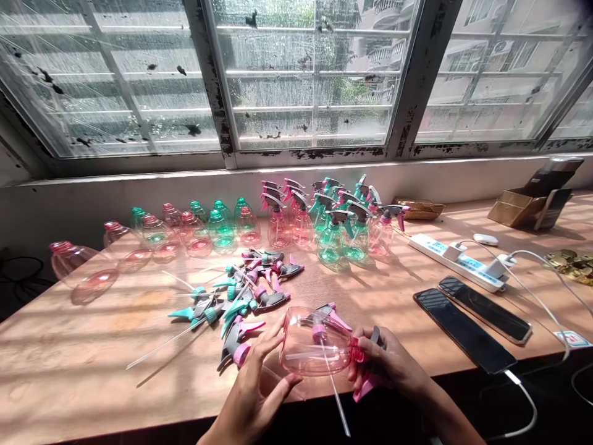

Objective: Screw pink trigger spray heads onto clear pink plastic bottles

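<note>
A clear pink bottle (301,346) lies sideways in the air over the table's front edge. At its base, my left hand (254,371) cups it between spread fingers and thumb. My right hand (386,358) is closed around the neck end, on a grey and pink trigger spray head (368,386) partly hidden by the fingers. Whether its thread is fully engaged cannot be seen. Behind the bottle, another pink and grey spray head (331,315) shows, its clear tube pointing toward me. A loose grey and pink spray head (238,343) lies beside my left hand.
A pile of spray heads (250,287) covers the table's middle. Open bottles (222,232) stand back left, bottles with spray heads (331,241) back centre. To the right lie two phones (463,330), a power strip (456,262) with cables, and a cardboard holder (516,207).
</note>
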Available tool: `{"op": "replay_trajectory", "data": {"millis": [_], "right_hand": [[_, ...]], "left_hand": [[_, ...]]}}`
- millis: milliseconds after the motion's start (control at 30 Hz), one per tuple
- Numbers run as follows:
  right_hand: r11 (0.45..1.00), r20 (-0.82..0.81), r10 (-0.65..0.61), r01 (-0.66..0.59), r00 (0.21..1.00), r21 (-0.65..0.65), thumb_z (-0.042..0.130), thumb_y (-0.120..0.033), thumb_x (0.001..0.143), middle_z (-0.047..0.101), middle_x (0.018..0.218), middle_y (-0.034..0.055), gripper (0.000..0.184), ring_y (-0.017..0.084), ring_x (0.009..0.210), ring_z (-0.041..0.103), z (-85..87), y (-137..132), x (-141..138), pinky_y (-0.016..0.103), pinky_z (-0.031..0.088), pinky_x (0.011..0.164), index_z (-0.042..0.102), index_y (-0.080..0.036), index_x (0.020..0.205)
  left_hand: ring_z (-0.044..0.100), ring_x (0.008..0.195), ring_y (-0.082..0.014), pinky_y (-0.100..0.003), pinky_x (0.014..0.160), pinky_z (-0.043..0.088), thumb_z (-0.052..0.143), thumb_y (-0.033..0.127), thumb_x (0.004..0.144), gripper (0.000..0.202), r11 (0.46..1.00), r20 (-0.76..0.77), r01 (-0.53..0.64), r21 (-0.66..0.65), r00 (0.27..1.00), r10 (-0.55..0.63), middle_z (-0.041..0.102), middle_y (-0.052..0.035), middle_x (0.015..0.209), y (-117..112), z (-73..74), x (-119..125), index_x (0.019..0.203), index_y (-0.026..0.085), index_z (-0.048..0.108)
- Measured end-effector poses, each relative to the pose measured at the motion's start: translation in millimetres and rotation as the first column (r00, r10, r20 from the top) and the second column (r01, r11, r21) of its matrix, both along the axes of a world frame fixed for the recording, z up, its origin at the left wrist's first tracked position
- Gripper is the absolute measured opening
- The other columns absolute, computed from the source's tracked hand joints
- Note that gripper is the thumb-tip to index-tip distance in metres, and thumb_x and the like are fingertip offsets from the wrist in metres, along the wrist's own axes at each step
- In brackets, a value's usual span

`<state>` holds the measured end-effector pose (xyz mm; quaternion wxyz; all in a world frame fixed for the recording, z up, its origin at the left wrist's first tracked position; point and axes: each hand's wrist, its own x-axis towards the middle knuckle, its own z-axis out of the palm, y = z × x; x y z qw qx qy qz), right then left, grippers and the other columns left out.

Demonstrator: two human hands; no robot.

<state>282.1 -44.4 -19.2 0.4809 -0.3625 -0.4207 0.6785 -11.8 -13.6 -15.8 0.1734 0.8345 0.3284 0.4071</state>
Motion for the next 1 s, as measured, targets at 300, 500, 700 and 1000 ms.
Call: {"op": "replay_trajectory", "data": {"millis": [300, 500, 700, 1000], "right_hand": [[0.999, 0.034, -0.002, 0.0, 0.999, 0.036, 0.07, -0.063, 0.09, 0.075, 0.059, 0.0072, 0.051, 0.02, 0.047, 0.075, 0.5, 0, 2, 0.026, 0.06, 0.048, 0.061, -0.014, 0.079], [0.999, 0.051, 0.03, -0.029, 0.998, -0.018, 0.069, -0.066, 0.09, 0.075, 0.058, 0.0066, 0.052, 0.022, 0.051, 0.077, 0.6, 0, 4, 0.026, 0.062, 0.049, 0.057, -0.016, 0.079], [0.999, 0.036, 0.023, -0.022, 0.999, -0.039, 0.071, -0.067, 0.087, 0.077, 0.06, 0.0081, 0.054, 0.021, 0.047, 0.076, -2.0, 0, 2, 0.029, 0.063, 0.049, 0.057, -0.016, 0.079], [0.999, 0.027, 0.028, -0.027, 0.999, -0.024, 0.071, -0.069, 0.085, 0.076, 0.058, 0.0077, 0.056, 0.02, 0.046, 0.074, 0.8, 1, 3, 0.024, 0.061, 0.046, 0.059, -0.015, 0.078]], "left_hand": [[0.046, 0.148, -0.0305, -0.045, 0.113, 0.051, 0.052, 0.024, 0.107, 0.039, 0.998, 0.095, 0.051, -0.021, 0.994, -0.049, 0.048, -0.0123, 0.16, -2, 3.8, 7, 0.146, 0.03, 0.049], [0.047, 0.146, -0.0333, -0.045, 0.115, 0.049, 0.061, 0.026, 0.102, 0.053, 0.994, -0.012, 0.033, 0.101, 0.999, -0.032, 0.054, -0.0166, 0.155, -2, -0.2, 2, 0.152, 0.026, 0.042], [0.048, 0.146, -0.035, -0.049, 0.111, 0.053, 0.047, 0.032, 0.108, 0.054, 0.986, -0.027, 0.044, 0.158, 0.999, -0.04, 0.047, -0.0205, 0.159, 0, -5.2, 5, 0.159, 0.023, 0.033], [0.045, 0.148, -0.0292, -0.044, 0.115, 0.049, 0.053, 0.013, 0.106, 0.05, 0.956, 0.007, 0.042, 0.291, 0.999, -0.046, 0.048, -0.0172, 0.159, -1, 2.9, 8, 0.153, 0.024, 0.042]]}}
